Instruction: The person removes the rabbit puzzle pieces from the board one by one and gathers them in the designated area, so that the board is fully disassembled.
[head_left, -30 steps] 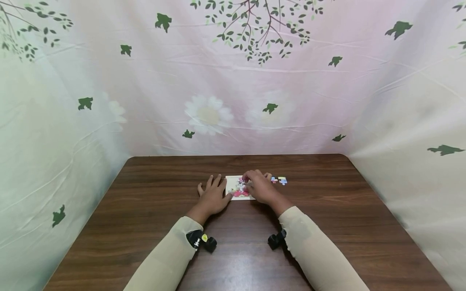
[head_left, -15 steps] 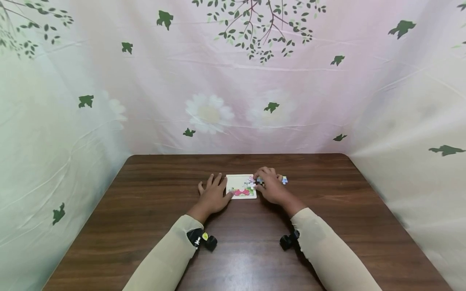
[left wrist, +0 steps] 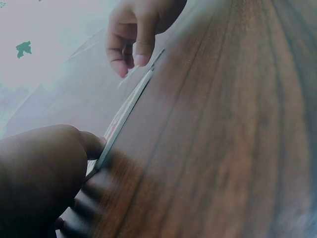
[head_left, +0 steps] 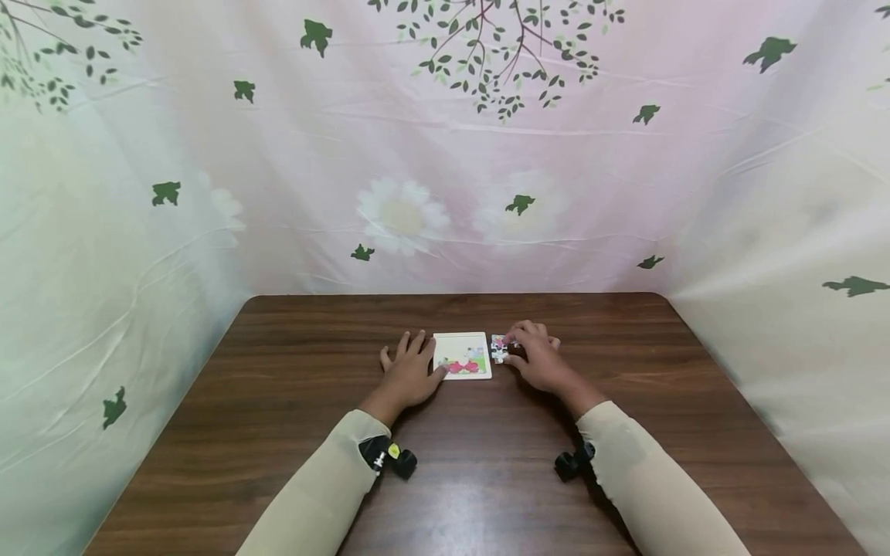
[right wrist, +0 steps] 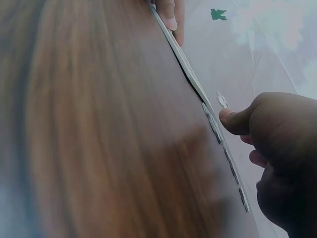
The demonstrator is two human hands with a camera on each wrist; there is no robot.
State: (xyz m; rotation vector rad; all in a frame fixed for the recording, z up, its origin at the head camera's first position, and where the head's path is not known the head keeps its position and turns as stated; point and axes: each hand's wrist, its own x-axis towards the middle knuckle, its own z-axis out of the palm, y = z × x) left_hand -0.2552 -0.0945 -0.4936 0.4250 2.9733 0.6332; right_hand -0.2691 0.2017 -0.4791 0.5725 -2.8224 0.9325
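A white puzzle tray (head_left: 462, 344) lies on the brown table, with pink-and-green puzzle pieces (head_left: 467, 364) along its near side. My left hand (head_left: 409, 378) rests at the tray's left edge, fingers spread and straight, its thumb on the near left corner. To the tray's right, my right hand (head_left: 541, 361) pinches a printed puzzle piece (head_left: 498, 349) between thumb and fingers. The right wrist view shows this piece (right wrist: 222, 99) raised at the thumb tip, above several flat puzzle pieces (right wrist: 212, 124) in a row on the table. The right hand hides most of that row in the head view.
The wooden table (head_left: 445, 455) runs to a far edge just behind the tray. A pale cloth backdrop (head_left: 445, 170) with printed leaves and flowers hangs behind it and at both sides. Small black cameras (head_left: 566, 466) are strapped to both wrists.
My right hand has moved right, from over the tray to beside it, carrying the puzzle piece off the tray. More of the tray's bare white base shows. The left hand has stayed in place.
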